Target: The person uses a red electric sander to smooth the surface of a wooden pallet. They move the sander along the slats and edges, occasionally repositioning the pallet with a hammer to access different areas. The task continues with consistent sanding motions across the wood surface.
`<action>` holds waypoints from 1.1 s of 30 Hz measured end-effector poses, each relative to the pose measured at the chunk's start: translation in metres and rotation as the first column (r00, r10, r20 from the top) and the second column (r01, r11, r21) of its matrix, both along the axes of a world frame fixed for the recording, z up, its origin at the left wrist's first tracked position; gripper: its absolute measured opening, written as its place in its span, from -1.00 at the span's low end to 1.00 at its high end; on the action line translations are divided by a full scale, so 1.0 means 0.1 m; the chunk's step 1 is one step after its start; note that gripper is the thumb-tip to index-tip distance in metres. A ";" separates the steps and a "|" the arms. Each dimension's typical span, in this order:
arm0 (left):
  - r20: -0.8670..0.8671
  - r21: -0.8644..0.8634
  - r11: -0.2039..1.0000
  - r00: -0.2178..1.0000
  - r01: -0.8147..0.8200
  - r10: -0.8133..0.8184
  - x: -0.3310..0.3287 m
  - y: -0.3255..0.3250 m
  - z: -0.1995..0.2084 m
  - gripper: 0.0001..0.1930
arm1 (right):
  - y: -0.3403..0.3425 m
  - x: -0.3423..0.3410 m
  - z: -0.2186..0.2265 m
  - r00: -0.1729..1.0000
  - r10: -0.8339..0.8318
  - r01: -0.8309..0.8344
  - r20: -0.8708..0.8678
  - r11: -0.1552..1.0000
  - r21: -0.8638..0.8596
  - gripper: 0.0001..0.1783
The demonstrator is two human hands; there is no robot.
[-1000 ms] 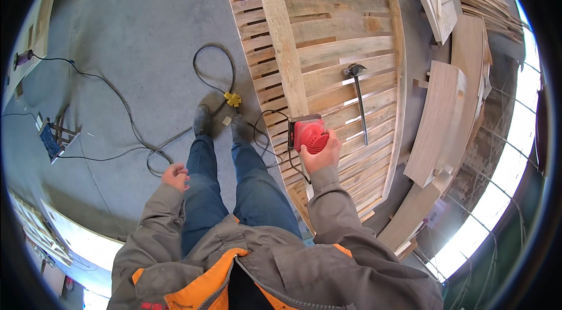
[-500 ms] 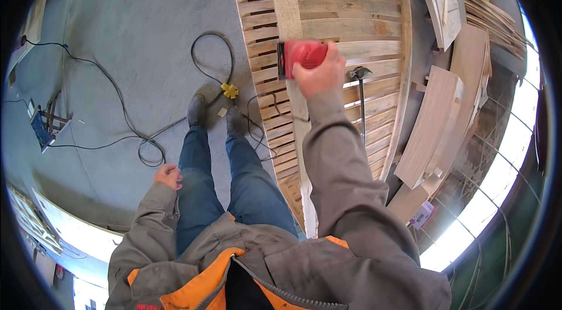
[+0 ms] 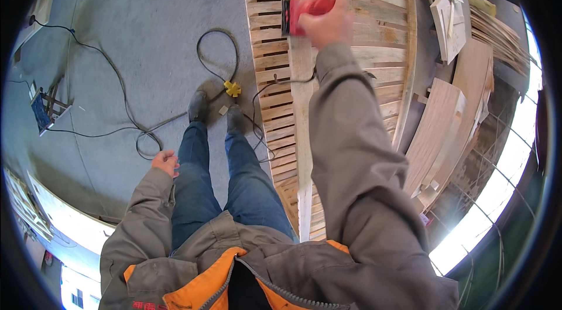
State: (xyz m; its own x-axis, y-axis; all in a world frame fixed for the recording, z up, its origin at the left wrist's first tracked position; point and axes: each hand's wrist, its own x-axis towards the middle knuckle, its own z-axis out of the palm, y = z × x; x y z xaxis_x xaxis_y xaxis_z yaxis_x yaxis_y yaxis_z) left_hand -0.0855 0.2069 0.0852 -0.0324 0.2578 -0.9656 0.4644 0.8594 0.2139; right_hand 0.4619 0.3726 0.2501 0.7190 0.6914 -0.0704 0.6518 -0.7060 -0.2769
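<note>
My right hand [image 3: 329, 22] grips a red electric sander [image 3: 310, 7] from above; hand and tool are slightly blurred. The sander's black base rests on a long pale board [image 3: 300, 84] that runs lengthwise over a slatted wooden panel [image 3: 380, 23]. A dark cord [image 3: 287, 81] comes out from under my right sleeve and crosses the slats. That same sleeve covers most of a hammer lying on the panel. My left hand [image 3: 165, 162] hangs beside my left thigh, its fingers loosely bent and apart, with nothing in it.
A yellow multi-way socket [image 3: 232, 88] lies on the grey floor [image 3: 146, 11] by my feet, with a black extension cord [image 3: 117, 73] looping leftward. Wide boards [image 3: 436, 128] and wood offcuts [image 3: 449, 26] lie right of the panel. At far left stands a small blue-seated stool [image 3: 42, 111].
My right hand has pushed the sander farther away along the board. The right arm is stretched out more and now hides most of the hammer. My left hand still hangs at my side.
</note>
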 end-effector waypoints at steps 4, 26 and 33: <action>-0.019 0.006 0.999 0.999 0.049 -0.048 0.09 0.02 0.07 -0.61 | -0.79 -0.29 0.04 0.993 -0.114 0.113 -0.035 0.993 -0.033 -0.07; -0.269 0.139 0.913 0.902 0.384 -0.339 -0.42 1.34 1.53 -0.57 | -3.14 -1.02 -0.03 0.681 -0.716 0.729 -0.155 0.683 0.047 -0.09; -0.351 0.097 0.923 0.881 0.372 -0.318 -0.88 1.63 2.08 -0.58 | -2.26 -0.97 0.06 0.621 -0.742 0.760 -0.252 0.649 -0.038 -0.10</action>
State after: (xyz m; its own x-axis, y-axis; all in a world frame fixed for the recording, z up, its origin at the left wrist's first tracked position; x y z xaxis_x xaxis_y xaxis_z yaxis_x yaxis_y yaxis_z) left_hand -0.1738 0.3703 0.2929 -0.2158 0.4565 -0.8631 0.7914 0.5996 0.1192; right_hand 0.3646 0.1464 0.2563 0.9585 -0.0737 -0.2754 -0.1852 -0.8953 -0.4050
